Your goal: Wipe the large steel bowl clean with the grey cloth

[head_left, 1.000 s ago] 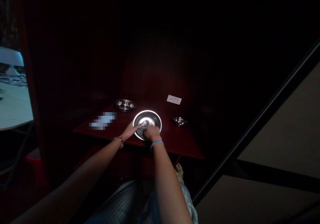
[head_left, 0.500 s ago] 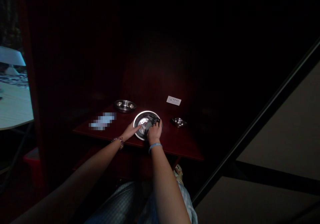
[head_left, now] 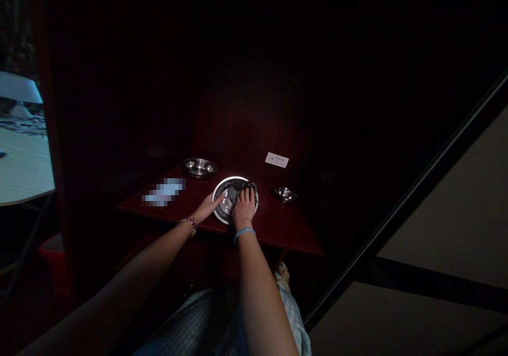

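Observation:
A round metal bowl (head_left: 227, 219) with a bright rim stands at the front of the dark red table. My left hand (head_left: 207, 208) grips its left rim, thumb over the inside and the other fingers hidden beneath. Inside the bowl, against its right wall, lies a crumpled dark grey cloth (head_left: 237, 188). My right hand (head_left: 245, 208) presses on this cloth with its fingers bent over it near the right rim. The fingertips partly sink into the cloth's dark folds, and the palm side is hidden.
A wider shallow metal dish (head_left: 199, 169) stands at the back left of the table (head_left: 278, 224). A small metal bowl (head_left: 284, 194) is to the right. A blurred pale item (head_left: 164, 192) lies at the left, and a white socket plate (head_left: 277, 160) sits on the back wall.
My right hand has shifted on the cloth, its fingers now stretched further forward over it. More cloth shows along the bowl's far right wall. My left hand keeps its hold on the rim.

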A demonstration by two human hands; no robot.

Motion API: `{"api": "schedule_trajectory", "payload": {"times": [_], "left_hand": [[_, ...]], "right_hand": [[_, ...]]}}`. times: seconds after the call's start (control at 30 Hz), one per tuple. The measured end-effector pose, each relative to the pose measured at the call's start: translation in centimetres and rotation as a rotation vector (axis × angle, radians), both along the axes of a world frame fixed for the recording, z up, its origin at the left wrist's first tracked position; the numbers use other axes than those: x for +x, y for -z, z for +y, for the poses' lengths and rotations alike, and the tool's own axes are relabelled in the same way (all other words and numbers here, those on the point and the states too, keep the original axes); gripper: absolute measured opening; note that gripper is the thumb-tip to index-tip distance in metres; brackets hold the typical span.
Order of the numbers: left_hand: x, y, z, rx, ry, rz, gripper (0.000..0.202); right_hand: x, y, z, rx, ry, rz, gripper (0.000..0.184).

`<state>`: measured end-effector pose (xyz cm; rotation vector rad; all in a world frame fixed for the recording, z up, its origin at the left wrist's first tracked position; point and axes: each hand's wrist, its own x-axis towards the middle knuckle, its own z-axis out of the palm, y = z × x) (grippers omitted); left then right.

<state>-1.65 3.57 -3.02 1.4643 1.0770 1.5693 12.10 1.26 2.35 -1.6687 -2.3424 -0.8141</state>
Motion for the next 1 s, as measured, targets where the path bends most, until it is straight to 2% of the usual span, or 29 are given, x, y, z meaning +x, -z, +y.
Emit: {"api": "schedule_trajectory", "payload": {"times": [0.17,0.23,0.4,0.67,1.0], "left_hand": [[0.2,-0.3,-0.5,0.0,0.044,-0.048,0.054],[0.3,-0.4,-0.5,0.006,0.042,-0.057,0.053],[0.3,-0.3,-0.5,0.038,0.043,-0.052,0.055],[0.1,-0.4,-0.7,0.032,0.019,-0.02,0.055],[0.0,-0.4,-0.7,-0.004,-0.014,-0.064,0.06]], "right_hand": [[0.4,0.6,0.0,-0.084,-0.288,0.002,0.061],[0.4,0.7,-0.1,-0.119,-0.349,0.02,0.064],[0.0,0.8,-0.5,-0.217,-0.387,0.038,0.063],[-0.6,0.0,-0.8,-0.39,-0.462,0.122,0.05],[-0.2,-1.1,-1.1,-0.492,-0.357,0.23,0.044]]}}
